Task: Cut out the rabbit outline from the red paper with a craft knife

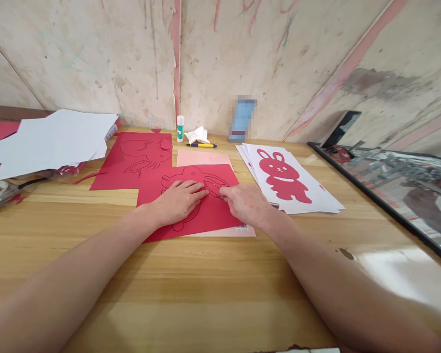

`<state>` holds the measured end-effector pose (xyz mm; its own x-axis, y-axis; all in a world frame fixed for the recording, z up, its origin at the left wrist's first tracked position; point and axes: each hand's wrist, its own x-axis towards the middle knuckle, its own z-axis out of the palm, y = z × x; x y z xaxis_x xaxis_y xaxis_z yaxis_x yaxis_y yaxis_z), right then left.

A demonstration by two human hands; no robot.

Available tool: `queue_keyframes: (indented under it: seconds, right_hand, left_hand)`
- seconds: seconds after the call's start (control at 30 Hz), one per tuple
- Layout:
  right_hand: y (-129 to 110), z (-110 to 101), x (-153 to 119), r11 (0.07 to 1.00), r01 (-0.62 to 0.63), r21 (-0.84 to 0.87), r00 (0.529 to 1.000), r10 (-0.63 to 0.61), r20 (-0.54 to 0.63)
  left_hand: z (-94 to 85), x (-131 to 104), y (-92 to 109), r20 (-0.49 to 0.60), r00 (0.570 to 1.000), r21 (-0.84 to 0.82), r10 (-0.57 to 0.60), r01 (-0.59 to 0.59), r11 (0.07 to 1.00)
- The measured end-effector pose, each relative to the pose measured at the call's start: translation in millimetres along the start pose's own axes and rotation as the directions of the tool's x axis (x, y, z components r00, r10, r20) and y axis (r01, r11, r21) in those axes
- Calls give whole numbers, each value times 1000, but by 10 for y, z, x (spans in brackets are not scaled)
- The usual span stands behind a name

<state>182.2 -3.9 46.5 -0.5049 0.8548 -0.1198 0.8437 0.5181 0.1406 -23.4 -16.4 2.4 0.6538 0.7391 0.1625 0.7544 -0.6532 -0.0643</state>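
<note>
A red sheet [150,196] with a rabbit outline drawn in dark lines lies on a pink sheet [206,157] on the wooden table. My left hand [180,201] rests flat on the red sheet over the drawn body, its fingers slightly apart. Beside the drawn ear, my right hand [242,203] is closed at the sheet's right part. Its fingertips meet near a thin dark thing, too small to make out, and part of a tool shows at the far side of the wrist.
Another red sheet [113,166] with a drawn rabbit lies behind left, near white papers [55,142]. A glue stick [180,129], crumpled tissue [197,135] and yellow-blue pen [202,145] stand or lie near the wall. At right are white sheets with a red rabbit cutout [288,184].
</note>
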Motion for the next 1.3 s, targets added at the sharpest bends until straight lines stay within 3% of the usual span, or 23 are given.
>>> queue_keyframes:
  seconds: [0.23,1.3]
  right_hand:
    - [48,28,35,998,57,12,998,-57,-26]
    - [86,-81,-12,998,68,8,997,-68,29]
  left_hand:
    - [27,26,69,-3,999,-43,54,-55,998]
    - [8,15,50,40,998,-54,46,-44,998]
